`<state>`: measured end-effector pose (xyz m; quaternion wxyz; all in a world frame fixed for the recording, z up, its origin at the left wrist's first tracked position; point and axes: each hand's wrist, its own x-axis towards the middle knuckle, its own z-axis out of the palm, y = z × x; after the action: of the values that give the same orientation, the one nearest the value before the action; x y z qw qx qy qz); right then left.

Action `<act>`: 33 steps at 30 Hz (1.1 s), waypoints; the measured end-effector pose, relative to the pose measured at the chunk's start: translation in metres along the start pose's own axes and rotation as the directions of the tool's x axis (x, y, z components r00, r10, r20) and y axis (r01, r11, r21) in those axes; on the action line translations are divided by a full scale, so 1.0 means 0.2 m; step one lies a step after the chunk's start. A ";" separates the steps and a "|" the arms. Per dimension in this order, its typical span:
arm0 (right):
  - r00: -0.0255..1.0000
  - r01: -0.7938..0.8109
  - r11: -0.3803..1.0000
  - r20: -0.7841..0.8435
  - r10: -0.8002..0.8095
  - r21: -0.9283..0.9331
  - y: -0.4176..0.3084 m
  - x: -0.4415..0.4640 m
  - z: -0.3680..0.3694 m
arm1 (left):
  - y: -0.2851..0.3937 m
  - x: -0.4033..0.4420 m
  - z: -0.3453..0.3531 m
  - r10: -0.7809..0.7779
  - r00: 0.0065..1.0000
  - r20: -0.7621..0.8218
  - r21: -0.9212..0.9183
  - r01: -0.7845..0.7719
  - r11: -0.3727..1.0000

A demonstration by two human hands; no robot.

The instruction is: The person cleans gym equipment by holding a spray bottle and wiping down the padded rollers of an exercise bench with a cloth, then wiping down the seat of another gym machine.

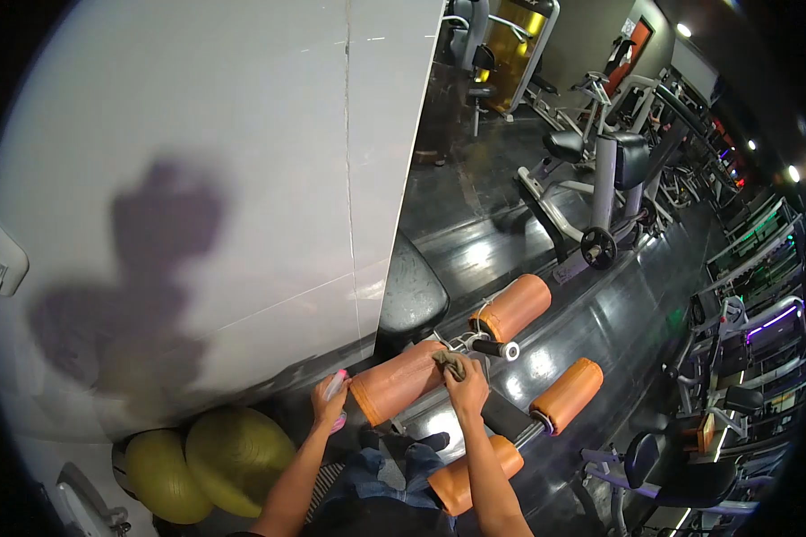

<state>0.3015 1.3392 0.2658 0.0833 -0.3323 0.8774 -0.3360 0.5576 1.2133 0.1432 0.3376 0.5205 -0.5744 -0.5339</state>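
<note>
My left hand [329, 401] is closed around a small clear bottle with a pink top [336, 385], just left of a worn orange padded roller [398, 380]. In my right hand [467, 390] is a crumpled greenish-brown cloth [450, 362], at the right end of that roller; whether it presses on the surface I cannot tell. Beyond it, a second orange roller [521, 304] and a black-gripped handle [495, 348] join the same machine. Two more orange rollers, one to the right [569, 394] and one by my right forearm [476, 474], sit lower down.
Two yellow-green exercise balls [239, 461] lie at lower left beside a white wall [215, 179] bearing a shadow. A black padded bench [412, 286] stands behind the rollers. Gym machines [604, 179] line the dark floor [600, 331] at back and right.
</note>
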 end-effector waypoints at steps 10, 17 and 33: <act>0.951 0.131 0.985 0.266 -0.157 0.113 -0.38 -0.50 0.28 | 0.22 -0.20 -0.10 0.231 0.966 -0.111 0.088 -0.222 0.971; 0.938 0.178 0.977 0.280 -0.206 0.120 -0.31 -0.38 0.20 | 0.19 -0.27 -0.13 0.346 0.936 -0.073 0.022 -0.345 0.938; 0.987 0.115 0.974 0.089 -0.134 0.196 -0.22 -0.44 0.25 | 0.20 -0.24 -0.05 0.344 0.930 0.127 0.054 -0.353 0.934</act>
<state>0.4105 1.3455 0.2488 0.1378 -0.3937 0.8133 -0.4057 0.5682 1.2533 0.1917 0.3733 0.3910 -0.6961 -0.4724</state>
